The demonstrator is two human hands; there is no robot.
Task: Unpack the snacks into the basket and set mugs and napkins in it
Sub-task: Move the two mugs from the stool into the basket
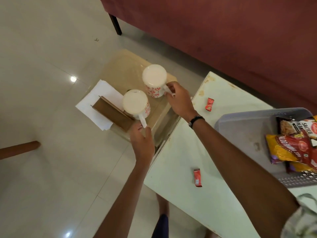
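1. On the beige stool (pixel 120 66), L of the white table (pixel 197 152): left hand (pixel 143 143) had fingers curled round the handle of the near mug (pixel 135 104); right hand (pixel 178 98) pinched the handle of the far mug (pixel 154 79).
2. Both mugs white w/ red flower print, standing on the stool top, well apart from the basket (pixel 248 124).
3. Napkins (pixel 97 98): white stack on stool's L edge, a brown holder (pixel 111 114) lying over them, touching the near mug.
4. Basket: grey, perforated, on table at R; snack packets (pixel 291 148) inside, incl. one marked "Salted".
5. Two small red sachets (pixel 197 177) on table, apart from basket.
6. Maroon sofa (pixel 223 31) behind.
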